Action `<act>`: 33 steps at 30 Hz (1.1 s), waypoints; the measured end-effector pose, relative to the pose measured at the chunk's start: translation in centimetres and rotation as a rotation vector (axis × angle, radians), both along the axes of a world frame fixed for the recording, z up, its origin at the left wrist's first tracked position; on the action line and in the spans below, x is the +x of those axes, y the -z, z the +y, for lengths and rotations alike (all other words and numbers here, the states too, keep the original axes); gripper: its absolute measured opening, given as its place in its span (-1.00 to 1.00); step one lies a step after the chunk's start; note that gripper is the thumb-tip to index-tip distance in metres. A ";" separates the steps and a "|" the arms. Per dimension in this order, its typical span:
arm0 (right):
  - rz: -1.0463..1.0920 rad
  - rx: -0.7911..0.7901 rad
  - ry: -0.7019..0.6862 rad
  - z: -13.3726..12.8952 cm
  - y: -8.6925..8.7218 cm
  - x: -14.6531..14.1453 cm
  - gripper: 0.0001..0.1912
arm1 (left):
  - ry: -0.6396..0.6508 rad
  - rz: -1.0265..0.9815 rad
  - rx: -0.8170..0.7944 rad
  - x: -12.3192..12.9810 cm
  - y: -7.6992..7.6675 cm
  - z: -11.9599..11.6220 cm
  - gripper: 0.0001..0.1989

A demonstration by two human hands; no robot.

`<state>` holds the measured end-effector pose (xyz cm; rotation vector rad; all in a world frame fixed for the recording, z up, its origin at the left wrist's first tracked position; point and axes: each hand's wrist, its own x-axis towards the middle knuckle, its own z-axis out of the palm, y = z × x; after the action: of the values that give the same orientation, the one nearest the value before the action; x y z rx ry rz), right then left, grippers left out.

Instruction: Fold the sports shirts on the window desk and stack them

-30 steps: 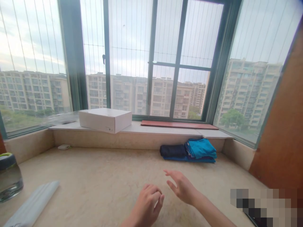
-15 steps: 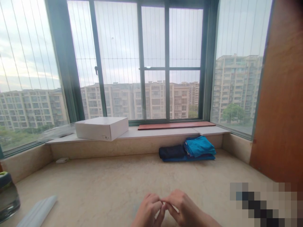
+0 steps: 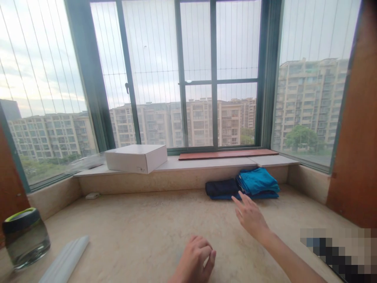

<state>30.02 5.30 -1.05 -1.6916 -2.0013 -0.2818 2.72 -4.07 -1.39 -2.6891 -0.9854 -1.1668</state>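
So the folded clothes (image 3: 242,184) are sitting at the far right of the stone window ledge (image 3: 132,228), long axis running left to right, pretty much along the low back wall (image 3: 165,181). The navy bundle (image 3: 220,188) makes up the left end, the bright blue piece (image 3: 259,181) the right.

Right hand (image 3: 249,217) is open, fingers loosely spread and pointing far and a bit left. Fingertips overlap the pile's near edge in this view, but can't tell if they're actually touching. Left hand (image 3: 198,256) is curled, thumb close to the fingers; can't tell if it's pinching anything.

Clothes are just beyond the right hand, and well off to the far right of the left one.
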 end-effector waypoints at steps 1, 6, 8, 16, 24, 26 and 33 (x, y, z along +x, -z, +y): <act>-0.026 -0.005 0.137 1.9 0.0 1.6 -0.48 | 0.002 -0.003 0.005 0.0 0.1 0.0 -0.69; 0.085 -0.231 0.432 8.9 0.7 8.1 -0.55 | 0.031 -0.016 0.077 0.1 0.8 0.6 -0.67; 0.213 -0.240 0.413 10.4 1.1 9.3 -0.52 | 0.044 -0.025 0.105 0.1 0.9 0.8 -0.65; 0.355 -0.005 0.366 10.9 -0.4 11.3 -0.36 | -0.010 0.024 0.017 -0.2 -0.4 -0.3 -0.70; 0.235 -0.170 0.476 8.8 -0.4 10.9 -0.12 | -0.016 0.042 -0.008 -0.2 -0.9 -0.2 -0.68; 0.236 -0.233 0.530 9.0 -0.5 10.3 -0.14 | -0.026 0.041 -0.018 -0.3 -1.0 0.0 -0.68; 0.490 -0.152 0.531 10.0 -0.6 9.4 -0.45 | -0.046 0.052 -0.027 -0.7 -1.0 0.5 -0.68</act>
<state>39.38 15.29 -0.44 -2.1214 -1.2309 0.1089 2.05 -3.61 -0.39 -2.6875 -1.0564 -1.0769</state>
